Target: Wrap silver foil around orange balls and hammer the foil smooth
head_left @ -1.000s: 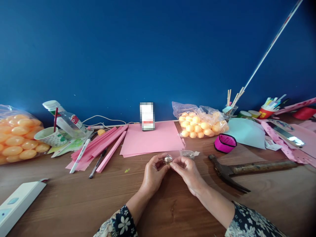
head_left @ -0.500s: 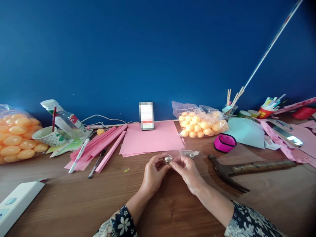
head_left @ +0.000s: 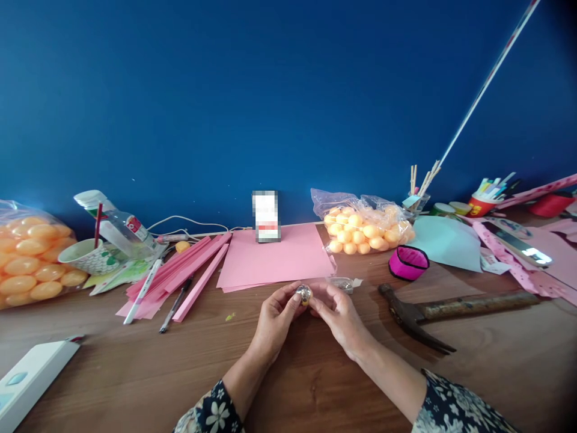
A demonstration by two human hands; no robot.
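Observation:
Between the fingertips of both hands is a small shiny silver ball (head_left: pixel 303 294), with a yellowish patch at its lower edge. My left hand (head_left: pixel 276 316) pinches it from the left, thumb on its front. From the right, my right hand (head_left: pixel 338 313) is closed on it with thumb and forefinger. Just behind the right hand lies a small clear packet with something silvery inside (head_left: pixel 346 285), partly hidden by the fingers. A stack of pink paper (head_left: pixel 274 258) lies beyond the hands, and a phone (head_left: pixel 267 216) stands upright on its back edge.
A claw hammer (head_left: pixel 451 310) and a magenta band (head_left: pixel 409 263) lie to the right. Bags of orange balls (head_left: pixel 360 228) stand at back right and far left. Pink strips (head_left: pixel 180 270), pens, a paper cup (head_left: pixel 88 255) and a tilted bottle (head_left: pixel 121 222) are left; a white box (head_left: pixel 38 376) lies nearer.
The silver ball has turned slightly in the fingers, and my left thumb has moved up onto its front. The view has shifted a little; the other things stay put.

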